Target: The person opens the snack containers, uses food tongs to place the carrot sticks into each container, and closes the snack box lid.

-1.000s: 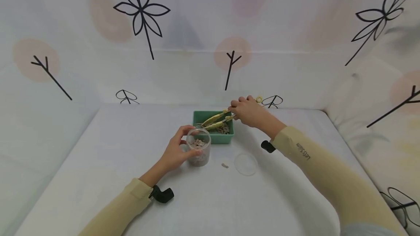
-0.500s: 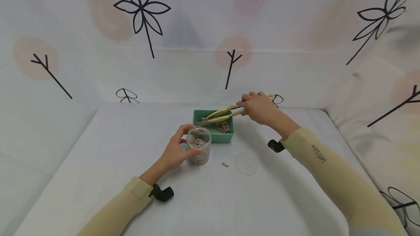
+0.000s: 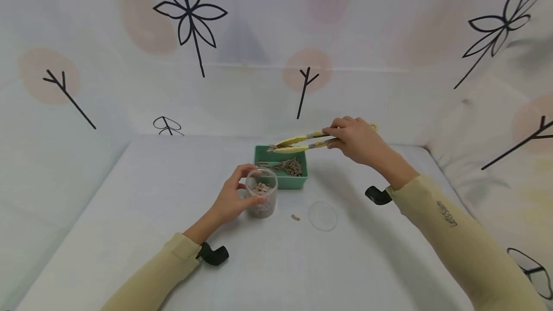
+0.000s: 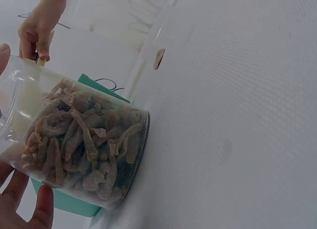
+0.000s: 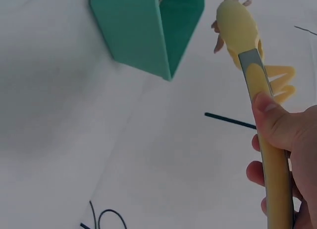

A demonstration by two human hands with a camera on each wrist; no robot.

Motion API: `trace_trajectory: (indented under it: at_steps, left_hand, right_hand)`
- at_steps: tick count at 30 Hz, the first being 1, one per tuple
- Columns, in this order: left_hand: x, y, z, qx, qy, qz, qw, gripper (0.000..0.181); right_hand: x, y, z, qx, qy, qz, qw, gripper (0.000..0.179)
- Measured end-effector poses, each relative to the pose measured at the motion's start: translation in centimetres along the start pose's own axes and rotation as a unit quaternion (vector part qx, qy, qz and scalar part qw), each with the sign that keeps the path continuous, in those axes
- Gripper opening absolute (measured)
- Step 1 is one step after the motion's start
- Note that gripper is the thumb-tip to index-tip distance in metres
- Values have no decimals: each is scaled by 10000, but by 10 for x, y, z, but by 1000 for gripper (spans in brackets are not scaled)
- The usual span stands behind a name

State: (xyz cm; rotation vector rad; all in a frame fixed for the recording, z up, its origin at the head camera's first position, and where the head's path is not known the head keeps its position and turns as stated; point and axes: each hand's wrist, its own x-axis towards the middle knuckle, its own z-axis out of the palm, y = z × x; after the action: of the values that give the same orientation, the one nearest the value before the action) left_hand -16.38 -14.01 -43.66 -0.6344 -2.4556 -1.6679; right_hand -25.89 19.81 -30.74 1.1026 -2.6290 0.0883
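Note:
My left hand [image 3: 230, 200] grips a clear plastic jar [image 3: 267, 209] standing upright on the table, thumb and fingers around its side. Brownish, shrivelled dried pieces [image 4: 84, 144] fill much of the jar. In my right hand [image 3: 362, 142] is a pair of yellow tongs [image 3: 294, 149], squeezed around a small bunch of the same pieces [image 5: 218, 40]. The tong tips are raised over the back of a green rectangular box [image 3: 293, 183], just behind the jar. Inside the box lie more dried pieces [image 3: 294, 167], mostly toward its right side.
One loose dried piece [image 3: 295, 217] lies on the white table in front of the box. To its right is a clear round lid [image 3: 309, 220] lying flat. A white patterned backdrop [image 3: 242, 95] rises behind the table.
My right hand has drawn back to the right and up, lifting the tongs with dried pieces out of the box. The left hand and jar have stayed put.

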Motion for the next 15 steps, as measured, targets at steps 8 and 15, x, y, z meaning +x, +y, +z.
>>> trace_trajectory:
  at_steps: [8,15]
  left_hand:
    - [0,1,0,50,8,4,10000,74]
    - [0,1,0,-1,-45,-59,10000,73]
  right_hand:
    - [-4,-8,-20,515,497,-177,9973,42]
    - [-12,-23,-27,1431,374,-68,9890,42]
